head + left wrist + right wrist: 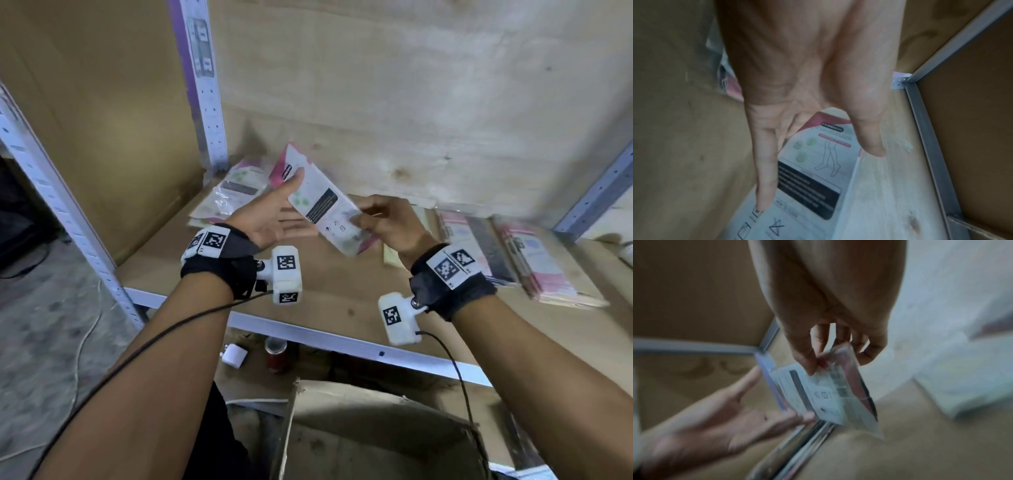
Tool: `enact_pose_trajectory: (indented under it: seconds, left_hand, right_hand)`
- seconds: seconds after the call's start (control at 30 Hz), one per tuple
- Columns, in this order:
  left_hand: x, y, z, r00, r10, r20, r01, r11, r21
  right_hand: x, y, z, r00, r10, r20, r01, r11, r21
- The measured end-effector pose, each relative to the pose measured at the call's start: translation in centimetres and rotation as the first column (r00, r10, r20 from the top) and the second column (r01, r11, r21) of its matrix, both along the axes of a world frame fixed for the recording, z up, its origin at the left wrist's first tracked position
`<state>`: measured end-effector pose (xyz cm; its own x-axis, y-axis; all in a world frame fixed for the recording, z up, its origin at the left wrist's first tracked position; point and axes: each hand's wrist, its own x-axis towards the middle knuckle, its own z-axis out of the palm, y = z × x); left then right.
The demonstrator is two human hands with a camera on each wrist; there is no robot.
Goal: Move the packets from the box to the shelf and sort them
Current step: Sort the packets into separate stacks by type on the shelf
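The left hand (807,73), fingers straight, extends over a white-and-pink packet (813,178).

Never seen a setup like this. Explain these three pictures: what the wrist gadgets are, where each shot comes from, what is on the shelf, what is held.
No machine here: a person works with bare hands. The wide picture comes from a head camera; the other two from white cameras strapped at each wrist. The right hand pinches a packet; the left hand is open, palm up, touching it. On the shelf lie a pile of packets at back left and more packets at right. An open box stands below.
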<state>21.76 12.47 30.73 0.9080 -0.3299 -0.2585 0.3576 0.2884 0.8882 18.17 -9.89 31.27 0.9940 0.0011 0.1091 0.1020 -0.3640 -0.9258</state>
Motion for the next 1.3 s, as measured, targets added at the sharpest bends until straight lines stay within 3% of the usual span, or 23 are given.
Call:
enact_pose_trajectory:
  seconds: [0.07,0.13,0.23,0.33,0.47,0.57,0.67,0.8,0.93,1.17,1.3]
  left_hand:
    - [0.2,-1.1,0.3,1.0,-0.02,-0.014,0.019,0.993,-0.114]
    - [0.3,-2.0,0.3,1.0,-0.008,-0.026,0.002,0.978,-0.209]
    - [-0.2,-3.5,-0.1,0.999,0.028,-0.025,-0.032,0.978,-0.207]
    - [-0.7,-5.2,-0.6,1.0,0.008,0.013,-0.007,0.998,-0.056]
    - [-1.2,-7.2,-1.3,0.988,-0.14,0.067,0.133,0.987,0.09]
    - [-1.2,-8.6,-1.9,0.978,-0.198,0.07,0.189,0.975,0.12]
    - [-0.5,-10.1,-2.8,0.984,-0.152,0.089,0.137,0.977,0.161]
    - [0.9,-11.4,-3.7,0.972,0.189,0.142,-0.2,0.978,0.068]
    - [2.1,-11.5,-4.4,0.925,0.321,0.203,-0.343,0.935,0.086]
    - [2.1,-11.8,-5.2,0.946,0.184,0.267,-0.253,0.934,0.252]
    - [2.0,-12.2,-5.6,0.915,0.002,0.403,-0.223,0.836,0.501]
  right_hand:
    - [-1.6,-1.0,0.2,0.991,0.044,0.128,-0.016,0.977,-0.211]
    - [-2.8,-2.1,0.1,0.962,0.109,0.252,0.011,0.903,-0.429]
    - [-4.0,-3.8,0.1,0.939,0.19,0.287,-0.003,0.838,-0.546]
    - [-4.6,-5.8,-0.1,0.958,0.183,0.219,-0.047,0.859,-0.51]
    - [-4.8,-8.7,-0.5,0.998,-0.002,0.063,0.026,0.926,-0.377]
    - [-5.1,-10.3,-1.7,0.956,0.121,-0.268,-0.155,0.982,-0.109]
    - [-5.8,-10.8,-2.4,0.918,0.233,-0.322,-0.207,0.972,0.113]
    - [-5.9,-11.5,-1.9,0.914,0.25,-0.319,-0.227,0.968,0.109]
    - [-6.3,-12.8,-1.7,0.888,0.291,-0.355,-0.279,0.956,0.086]
    - [-7.2,-16.1,-2.2,0.869,0.267,-0.418,-0.278,0.96,0.034]
    - [-8.0,-17.2,-2.6,0.849,0.271,-0.454,-0.295,0.955,0.019]
